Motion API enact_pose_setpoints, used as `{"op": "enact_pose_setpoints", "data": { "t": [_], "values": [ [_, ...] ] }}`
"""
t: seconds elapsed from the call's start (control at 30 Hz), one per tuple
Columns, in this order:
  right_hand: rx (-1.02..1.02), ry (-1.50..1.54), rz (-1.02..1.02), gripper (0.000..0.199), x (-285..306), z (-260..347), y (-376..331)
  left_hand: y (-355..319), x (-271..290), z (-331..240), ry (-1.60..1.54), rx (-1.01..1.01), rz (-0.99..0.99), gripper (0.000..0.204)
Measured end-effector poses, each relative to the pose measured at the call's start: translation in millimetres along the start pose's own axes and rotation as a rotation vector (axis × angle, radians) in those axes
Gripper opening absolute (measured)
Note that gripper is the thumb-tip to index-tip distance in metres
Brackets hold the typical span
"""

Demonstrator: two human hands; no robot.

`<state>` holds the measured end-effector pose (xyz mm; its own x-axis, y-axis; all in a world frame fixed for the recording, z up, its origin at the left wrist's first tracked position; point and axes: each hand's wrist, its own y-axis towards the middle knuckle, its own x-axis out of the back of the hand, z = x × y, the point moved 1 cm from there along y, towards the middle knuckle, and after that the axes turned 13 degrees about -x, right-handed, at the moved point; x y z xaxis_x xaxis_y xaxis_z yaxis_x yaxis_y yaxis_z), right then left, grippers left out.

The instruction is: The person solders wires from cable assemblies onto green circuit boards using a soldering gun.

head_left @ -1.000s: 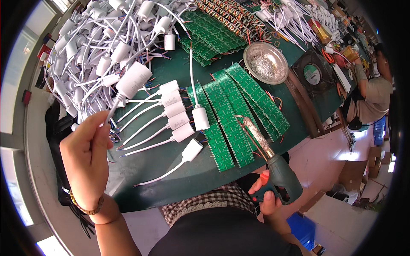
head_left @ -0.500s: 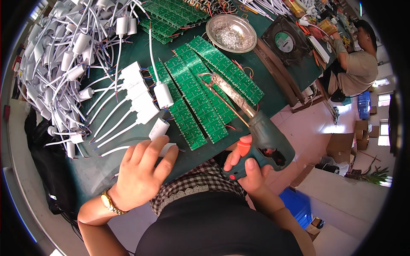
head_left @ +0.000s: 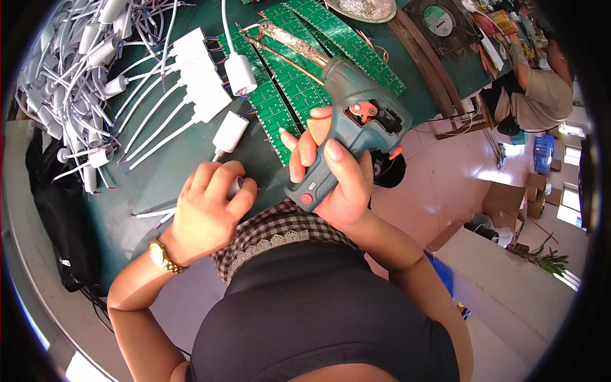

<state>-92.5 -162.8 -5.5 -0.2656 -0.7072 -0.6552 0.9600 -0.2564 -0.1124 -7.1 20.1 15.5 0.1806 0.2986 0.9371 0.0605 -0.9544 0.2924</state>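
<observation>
My left hand [head_left: 211, 202] is closed around a white cylindrical housing [head_left: 235, 186]; mostly its end shows between the fingers. My right hand [head_left: 337, 175] grips the handle of a dark green soldering gun [head_left: 359, 86], forefinger at its orange trigger. The gun's metal barrel and thin side tube point up and left, above the green circuit board strips [head_left: 270, 92]. Beyond my left hand lies a loose white housing [head_left: 230, 132], with wires at its upper end. Another corded white housing [head_left: 240, 73] rests against the boards, beside a row of white housings [head_left: 202, 79].
A big pile of white corded housings [head_left: 70, 76] fills the table's left. At the back are a metal bowl [head_left: 363, 7], brown strips [head_left: 426, 63] and a black fan [head_left: 439, 25]. Another person [head_left: 541, 95] sits at the far right. A black bag [head_left: 57, 216] hangs at the left.
The table has shifted upward in view. My right hand has brought the soldering gun leftward and tilted it. My left fingers have curled more tightly round the white housing.
</observation>
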Motion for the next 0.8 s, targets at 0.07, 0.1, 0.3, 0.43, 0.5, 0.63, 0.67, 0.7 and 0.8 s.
{"op": "enact_pose_setpoints", "data": {
  "t": [0.07, 0.1, 0.3, 0.43, 0.5, 0.63, 0.67, 0.7, 0.8],
  "values": [
    [-0.003, -0.023, -0.012, 0.039, 0, -2, -2, 2, 12, 18, -0.036, -0.049, 0.013, 0.037],
    [0.016, -0.051, 0.003, 0.039, 1, -2, -2, -1, 13, 33, -0.022, -0.076, -0.025, 0.034],
    [0.005, -0.152, -0.015, 0.042, -4, 0, -4, -4, 11, 67, -0.067, -0.178, -0.175, 0.03],
    [0.017, -0.149, -0.021, 0.044, -1, -2, -4, 6, 13, 47, -0.146, -0.108, -0.31, 0.026],
    [0.051, -0.097, -0.004, 0.043, 4, -6, -6, 16, 18, 35, -0.289, -0.059, -0.355, 0.023],
    [0.13, 0.004, -0.004, 0.044, 14, -15, -11, 26, 5, 26, -0.578, 0.156, -0.258, 0.026],
    [0.135, 0.006, -0.008, 0.045, 14, -15, -11, 29, -2, 27, -0.543, 0.115, -0.267, 0.023],
    [0.143, 0.006, 0.001, 0.045, 13, -14, -11, 33, -7, 29, -0.503, 0.027, -0.305, 0.022],
    [0.157, 0.011, 0.038, 0.043, 9, -13, -12, 42, -12, 35, -0.393, -0.098, -0.359, 0.021]
  ]
}}
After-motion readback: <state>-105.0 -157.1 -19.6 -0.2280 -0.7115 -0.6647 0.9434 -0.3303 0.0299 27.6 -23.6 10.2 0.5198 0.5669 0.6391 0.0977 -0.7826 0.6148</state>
